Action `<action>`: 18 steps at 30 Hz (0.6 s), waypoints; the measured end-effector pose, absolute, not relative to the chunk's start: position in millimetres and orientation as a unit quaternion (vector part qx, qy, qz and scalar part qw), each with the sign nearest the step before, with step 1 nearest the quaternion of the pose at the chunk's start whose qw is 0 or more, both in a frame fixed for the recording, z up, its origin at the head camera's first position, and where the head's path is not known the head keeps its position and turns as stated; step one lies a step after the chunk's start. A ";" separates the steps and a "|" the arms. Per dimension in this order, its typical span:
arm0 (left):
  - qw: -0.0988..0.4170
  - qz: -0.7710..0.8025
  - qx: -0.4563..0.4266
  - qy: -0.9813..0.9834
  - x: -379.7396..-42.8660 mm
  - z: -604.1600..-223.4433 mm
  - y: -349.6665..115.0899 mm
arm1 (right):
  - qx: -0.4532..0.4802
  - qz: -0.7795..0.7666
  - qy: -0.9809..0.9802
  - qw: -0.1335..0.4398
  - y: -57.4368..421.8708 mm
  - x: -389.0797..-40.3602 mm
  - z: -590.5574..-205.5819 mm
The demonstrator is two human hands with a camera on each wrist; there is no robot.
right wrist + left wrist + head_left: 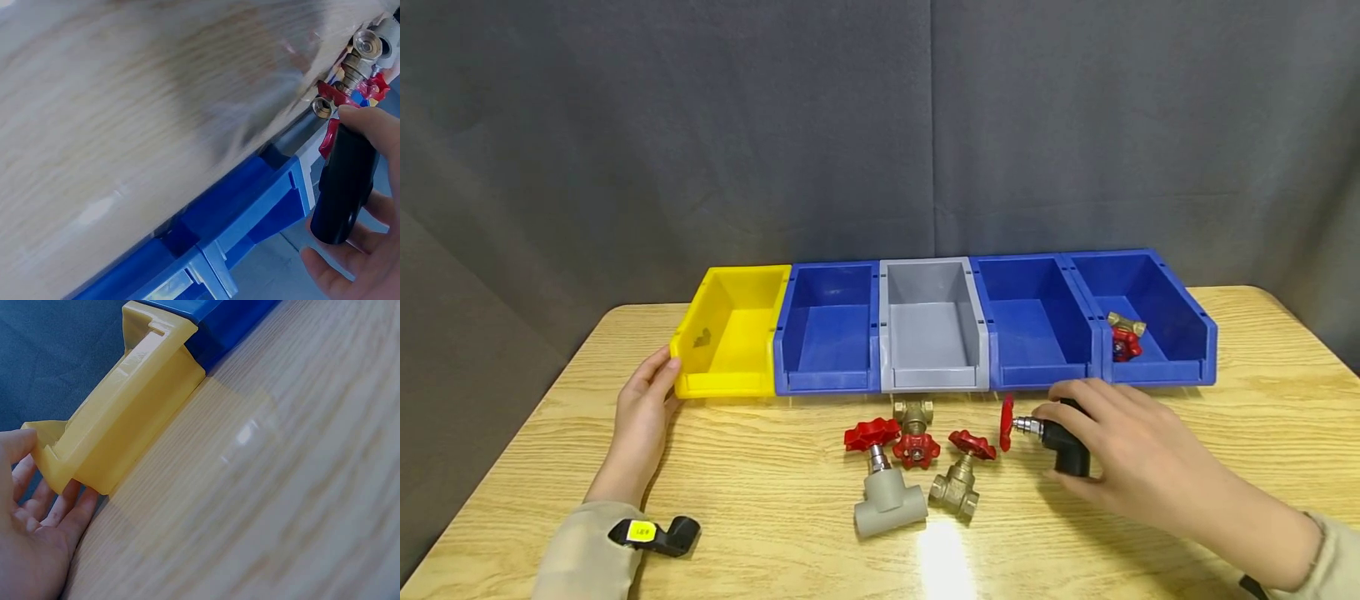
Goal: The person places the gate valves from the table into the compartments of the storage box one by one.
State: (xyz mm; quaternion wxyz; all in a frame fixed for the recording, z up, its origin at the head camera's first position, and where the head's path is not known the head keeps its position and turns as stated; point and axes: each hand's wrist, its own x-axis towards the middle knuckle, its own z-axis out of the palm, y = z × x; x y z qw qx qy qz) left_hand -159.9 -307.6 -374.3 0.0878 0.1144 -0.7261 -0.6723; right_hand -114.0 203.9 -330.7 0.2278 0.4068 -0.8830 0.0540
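Observation:
My right hand [1138, 442] grips a black tee-shaped valve [1072, 454] with a red handwheel, just above the table in front of the right-hand bins. In the right wrist view the black body [345, 187] lies between thumb and fingers. At the far left, my left hand [642, 417] holds the front left corner of a yellow bin [726, 385], thumb at its rim and fingers along the outside. Between the hands lie a grey plastic valve [889, 502] and two brass valves, one by the grey bin [914, 418] and one nearer me [957, 490], all with red handwheels.
Right of the yellow bin stand a blue bin [827, 383], a grey bin [934, 380] and two more blue bins. The rightmost blue bin [1202, 346] contains a brass valve [1126, 327] with a red handwheel. A dark curtain [850, 133] hangs behind the wooden table [760, 500].

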 end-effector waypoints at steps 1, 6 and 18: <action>0.089 -0.671 0.114 -0.728 -159.5 -374.1 -307.6 | 0.407 0.055 -0.882 0.230 203.8 -114.1 -329.8; 0.088 -0.671 0.116 -0.727 -159.1 -373.5 -307.1 | 0.395 0.062 -0.882 0.250 202.0 -114.7 -325.4; 0.089 -0.674 0.119 -0.724 -160.4 -372.5 -306.4 | 0.347 0.101 -0.891 0.275 198.0 -119.5 -318.0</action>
